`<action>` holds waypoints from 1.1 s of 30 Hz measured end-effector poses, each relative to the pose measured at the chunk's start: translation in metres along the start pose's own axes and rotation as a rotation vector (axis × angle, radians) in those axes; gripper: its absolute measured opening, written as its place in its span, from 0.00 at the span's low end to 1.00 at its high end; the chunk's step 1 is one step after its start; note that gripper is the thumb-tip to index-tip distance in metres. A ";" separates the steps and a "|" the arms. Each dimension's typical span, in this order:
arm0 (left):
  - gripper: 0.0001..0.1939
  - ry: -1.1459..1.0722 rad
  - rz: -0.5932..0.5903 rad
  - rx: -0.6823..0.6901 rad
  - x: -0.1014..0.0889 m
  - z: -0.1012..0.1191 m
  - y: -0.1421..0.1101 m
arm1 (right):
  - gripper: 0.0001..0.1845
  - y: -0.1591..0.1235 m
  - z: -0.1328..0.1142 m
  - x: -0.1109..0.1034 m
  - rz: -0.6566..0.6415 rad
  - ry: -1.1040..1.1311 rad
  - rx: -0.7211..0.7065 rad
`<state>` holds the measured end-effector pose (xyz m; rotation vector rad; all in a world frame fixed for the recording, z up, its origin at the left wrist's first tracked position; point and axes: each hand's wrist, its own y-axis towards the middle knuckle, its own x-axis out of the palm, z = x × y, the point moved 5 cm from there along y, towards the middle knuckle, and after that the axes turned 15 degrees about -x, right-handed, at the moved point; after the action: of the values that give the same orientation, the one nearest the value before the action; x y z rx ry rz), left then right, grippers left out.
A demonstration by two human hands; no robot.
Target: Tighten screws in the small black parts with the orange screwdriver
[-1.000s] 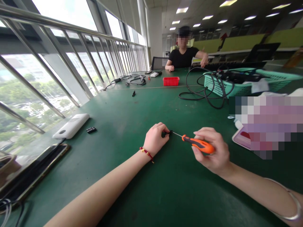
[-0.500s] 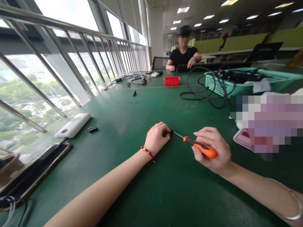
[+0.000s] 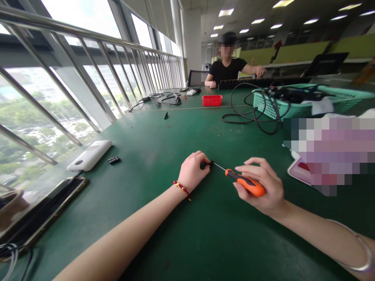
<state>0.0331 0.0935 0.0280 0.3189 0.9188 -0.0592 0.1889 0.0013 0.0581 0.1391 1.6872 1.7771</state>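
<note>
My left hand (image 3: 193,168) is closed in a pinch on a small black part (image 3: 211,162), held low at the green table. Most of that part is hidden by my fingers, so its kind cannot be told. In my right hand (image 3: 268,186) lies a screwdriver (image 3: 246,182) with an orange and black handle, fingers loosely curled around it. Its thin metal shaft points left, and the tip meets the black part. Left of my hands, a small black block (image 3: 114,160) rests on the table. Farther off lies another small black piece (image 3: 166,115).
A white power bank (image 3: 90,155) and a dark phone (image 3: 43,214) lie along the left edge, by a metal railing. Beyond are a red bin (image 3: 212,100), cables (image 3: 166,98) and a green basket (image 3: 269,107). Across the table sits a person (image 3: 227,70) in a black shirt.
My right fingers have loosened and shifted slightly on the screwdriver handle, which moved a little left. My left hand keeps its pinch. The person opposite has stretched an arm toward the right.
</note>
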 end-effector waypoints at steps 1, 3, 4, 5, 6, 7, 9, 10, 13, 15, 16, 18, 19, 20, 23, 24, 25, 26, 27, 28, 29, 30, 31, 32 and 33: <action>0.03 0.001 0.000 -0.002 0.000 0.000 0.000 | 0.23 -0.001 0.001 0.000 0.016 0.009 0.013; 0.03 -0.001 -0.001 -0.005 -0.001 0.001 0.000 | 0.26 -0.005 0.005 -0.001 0.058 0.047 0.079; 0.03 -0.004 -0.001 -0.007 -0.001 0.001 0.000 | 0.26 -0.007 0.007 -0.001 0.070 0.066 0.117; 0.03 -0.007 -0.002 -0.007 -0.001 0.001 0.000 | 0.26 -0.008 0.009 -0.001 0.076 0.078 0.146; 0.03 -0.009 -0.002 -0.007 -0.001 0.001 0.000 | 0.26 -0.008 0.009 -0.001 0.077 0.079 0.159; 0.03 -0.009 -0.002 -0.007 -0.001 0.001 0.000 | 0.26 -0.008 0.009 -0.001 0.073 0.070 0.147; 0.03 -0.009 -0.001 -0.010 -0.001 0.001 0.000 | 0.25 -0.004 0.004 -0.001 0.046 0.034 0.072; 0.03 -0.009 -0.001 -0.012 -0.001 0.001 0.000 | 0.24 -0.002 0.002 -0.001 0.029 0.016 0.030; 0.03 -0.015 -0.002 -0.012 -0.001 0.001 0.000 | 0.23 0.000 0.000 -0.001 0.003 -0.003 -0.004; 0.03 -0.017 -0.003 -0.010 0.000 0.001 -0.001 | 0.25 -0.003 0.003 -0.001 0.035 0.009 0.050; 0.03 -0.017 -0.003 -0.008 -0.001 0.001 -0.001 | 0.26 -0.005 0.005 -0.002 0.055 0.020 0.083; 0.03 -0.017 -0.001 -0.003 -0.001 0.001 0.000 | 0.26 -0.007 0.009 -0.002 0.079 0.041 0.134; 0.03 -0.017 0.001 0.000 -0.001 0.001 0.000 | 0.25 -0.007 0.009 -0.002 0.080 0.046 0.137; 0.03 -0.017 0.003 0.004 -0.001 0.001 0.000 | 0.25 -0.007 0.008 -0.001 0.069 0.043 0.128; 0.03 -0.020 0.005 0.006 -0.001 0.000 0.001 | 0.23 -0.001 0.003 -0.001 0.014 -0.001 0.056; 0.03 -0.021 0.003 0.004 0.000 -0.001 0.001 | 0.22 0.000 0.002 -0.001 -0.001 -0.014 0.034; 0.03 -0.021 0.001 0.002 0.000 -0.001 0.000 | 0.22 0.000 0.001 -0.001 -0.007 -0.020 0.024; 0.03 -0.021 0.000 0.000 0.000 -0.001 0.000 | 0.22 0.000 0.001 -0.001 -0.002 -0.018 0.026; 0.03 -0.020 0.001 -0.002 0.000 -0.001 0.000 | 0.23 -0.001 0.002 -0.001 0.014 -0.010 0.038; 0.03 -0.020 0.001 -0.002 0.000 -0.001 0.000 | 0.24 -0.002 0.003 -0.001 0.031 0.001 0.057; 0.03 -0.021 0.002 -0.002 0.000 -0.001 0.000 | 0.26 -0.004 0.005 -0.001 0.049 0.013 0.078; 0.03 -0.022 0.003 -0.001 0.000 0.000 0.000 | 0.26 -0.005 0.006 -0.001 0.064 0.020 0.096; 0.03 -0.024 0.002 -0.001 0.000 0.000 0.000 | 0.26 -0.005 0.006 -0.002 0.073 0.021 0.104; 0.03 -0.025 0.000 -0.001 0.000 0.000 0.000 | 0.26 -0.004 0.006 -0.002 0.075 0.017 0.098; 0.03 -0.024 -0.001 -0.002 0.000 0.000 0.000 | 0.25 -0.003 0.005 -0.002 0.067 0.010 0.082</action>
<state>0.0330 0.0933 0.0274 0.3151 0.8952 -0.0631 0.1941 0.0040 0.0572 0.2251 1.7822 1.7603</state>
